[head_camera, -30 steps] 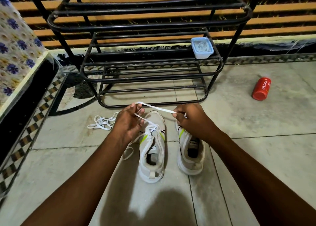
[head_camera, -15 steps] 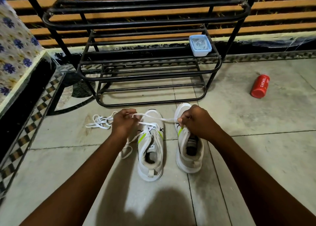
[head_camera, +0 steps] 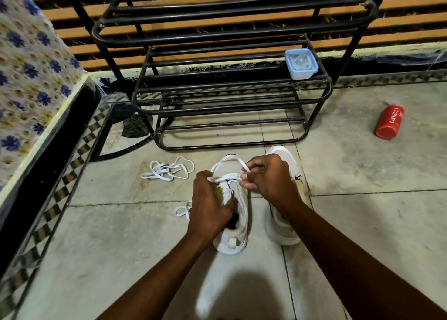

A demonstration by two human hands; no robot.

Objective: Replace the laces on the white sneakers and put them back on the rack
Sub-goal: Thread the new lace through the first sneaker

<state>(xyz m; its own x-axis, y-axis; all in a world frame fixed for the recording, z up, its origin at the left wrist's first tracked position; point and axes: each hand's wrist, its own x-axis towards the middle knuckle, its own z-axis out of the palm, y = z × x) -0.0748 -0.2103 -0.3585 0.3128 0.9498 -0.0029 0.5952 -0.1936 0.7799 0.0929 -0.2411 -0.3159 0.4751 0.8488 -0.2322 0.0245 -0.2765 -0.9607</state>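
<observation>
Two white sneakers stand side by side on the tiled floor, toes toward the rack. My left hand (head_camera: 208, 206) lies over the left sneaker (head_camera: 238, 232) and pinches its white lace (head_camera: 228, 161) at the eyelets. Just right of it, my right hand (head_camera: 268, 179) pinches the other end of that lace, which arcs in a loop over the toe. The right sneaker (head_camera: 285, 227) sits partly under my right wrist. A loose white lace (head_camera: 167, 171) lies bunched on the floor to the left. The black metal shoe rack (head_camera: 229, 97) stands behind the shoes.
A small blue lidded box (head_camera: 301, 63) sits on the rack's middle shelf at its right end. A red can (head_camera: 389, 122) lies on the floor to the right. A floral-covered ledge (head_camera: 31, 77) borders the left side. Striped wall behind.
Both hands have dropped from a taut, stretched lace down onto the left sneaker and come close together; the lace now loops slack over the toe. The view has shifted.
</observation>
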